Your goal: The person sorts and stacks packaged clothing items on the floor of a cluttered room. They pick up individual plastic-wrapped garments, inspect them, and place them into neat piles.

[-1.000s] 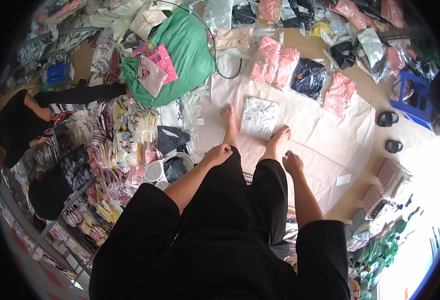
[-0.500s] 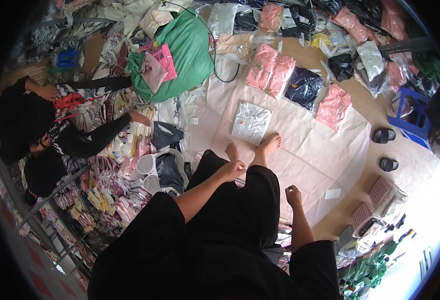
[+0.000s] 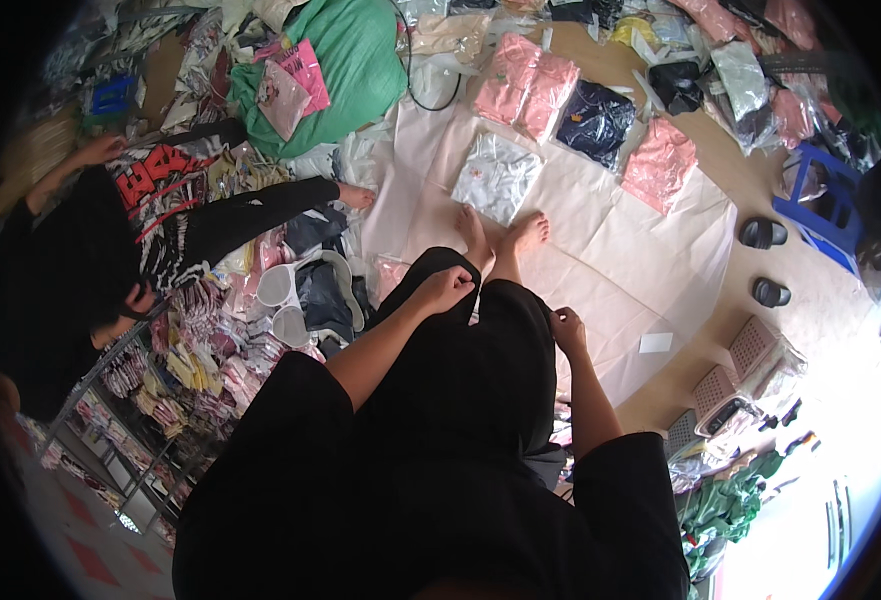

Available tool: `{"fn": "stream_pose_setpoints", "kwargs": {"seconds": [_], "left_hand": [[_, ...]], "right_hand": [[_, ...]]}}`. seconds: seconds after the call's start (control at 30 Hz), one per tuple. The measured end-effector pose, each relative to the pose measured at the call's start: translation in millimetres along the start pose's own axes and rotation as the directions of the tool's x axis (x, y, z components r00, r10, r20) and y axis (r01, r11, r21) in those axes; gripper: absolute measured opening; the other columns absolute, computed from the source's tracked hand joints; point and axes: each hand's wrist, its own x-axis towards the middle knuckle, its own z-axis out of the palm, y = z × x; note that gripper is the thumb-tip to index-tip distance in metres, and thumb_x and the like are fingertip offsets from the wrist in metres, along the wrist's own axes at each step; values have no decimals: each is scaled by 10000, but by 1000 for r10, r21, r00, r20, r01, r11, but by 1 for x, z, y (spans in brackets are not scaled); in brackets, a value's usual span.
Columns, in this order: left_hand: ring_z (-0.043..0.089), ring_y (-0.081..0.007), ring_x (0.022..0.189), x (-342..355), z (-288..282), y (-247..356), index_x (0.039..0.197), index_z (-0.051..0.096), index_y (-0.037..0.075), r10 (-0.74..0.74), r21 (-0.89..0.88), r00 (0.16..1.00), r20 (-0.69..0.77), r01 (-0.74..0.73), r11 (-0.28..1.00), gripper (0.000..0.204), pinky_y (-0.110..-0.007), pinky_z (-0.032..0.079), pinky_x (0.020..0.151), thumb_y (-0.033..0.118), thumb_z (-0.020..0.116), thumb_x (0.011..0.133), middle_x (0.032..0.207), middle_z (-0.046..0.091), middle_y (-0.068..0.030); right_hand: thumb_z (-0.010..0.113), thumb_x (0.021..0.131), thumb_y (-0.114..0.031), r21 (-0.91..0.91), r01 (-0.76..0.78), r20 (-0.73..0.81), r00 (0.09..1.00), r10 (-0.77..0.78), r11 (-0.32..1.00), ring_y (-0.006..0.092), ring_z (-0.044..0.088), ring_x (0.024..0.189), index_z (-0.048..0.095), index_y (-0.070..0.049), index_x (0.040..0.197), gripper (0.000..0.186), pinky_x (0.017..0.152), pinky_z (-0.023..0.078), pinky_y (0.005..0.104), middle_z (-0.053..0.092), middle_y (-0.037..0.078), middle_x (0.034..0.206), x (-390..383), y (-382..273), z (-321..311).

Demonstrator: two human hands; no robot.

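Head view: the person sits on a pale sheet (image 3: pixel 620 250) spread over a tan floor (image 3: pixel 730 160). The left hand (image 3: pixel 444 290) rests on the black trousers (image 3: pixel 490 360) at the knee, fingers curled shut on the cloth. The right hand (image 3: pixel 567 328) touches the trouser edge, fingers curled narrow; whether they hold anything I cannot tell. A white bagged shirt (image 3: pixel 497 177) lies just beyond the bare feet (image 3: pixel 500 238). Pink bagged shirts (image 3: pixel 525 87), a green sack (image 3: pixel 345 65) and black sandals (image 3: pixel 763 262) lie around.
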Motion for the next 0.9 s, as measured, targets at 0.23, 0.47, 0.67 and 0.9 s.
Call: {"fn": "stream_pose_setpoints", "kwargs": {"seconds": [0.23, 0.47, 0.67, 0.9], "left_hand": [[629, -296, 800, 3, 10, 18, 908, 594, 13, 25, 6, 999, 25, -25, 1000, 261, -360, 486, 714, 262, 586, 830, 842, 648, -144], [629, -284, 773, -2, 2, 17, 780, 637, 31, 72, 75, 994, 80, -78, 994, 203, -364, 481, 694, 211, 558, 828, 759, 653, -114], [622, -292, 685, -16, -27, 25, 764, 634, 36, 92, 130, 995, 33, -96, 987, 246, -376, 476, 611, 282, 629, 779, 722, 638, -130], [621, -333, 732, -50, -79, 34, 774, 640, 15, 115, 275, 981, -158, -68, 959, 370, -412, 476, 659, 383, 607, 787, 755, 633, -175]], "right_hand": [[565, 805, -273, -22, -34, 13, 999, 34, 999, 221, 643, 607, 622, -2, 904, 294, 596, 506, 341, 649, 147, 707, -4, 38, 8], [561, 808, -276, -29, 5, 14, 1000, -4, 1000, 216, 628, 566, 613, -7, 900, 289, 560, 500, 348, 630, 142, 652, -3, 56, 7], [577, 805, -350, -93, -51, 48, 997, 56, 994, 387, 605, 713, 613, 25, 694, 393, 656, 452, 443, 614, 225, 711, -23, 12, -17], [509, 815, -401, -363, 18, 27, 1000, -9, 932, 430, 581, 839, 614, -11, 711, 417, 741, 447, 494, 603, 263, 824, -52, -46, -65]]}}
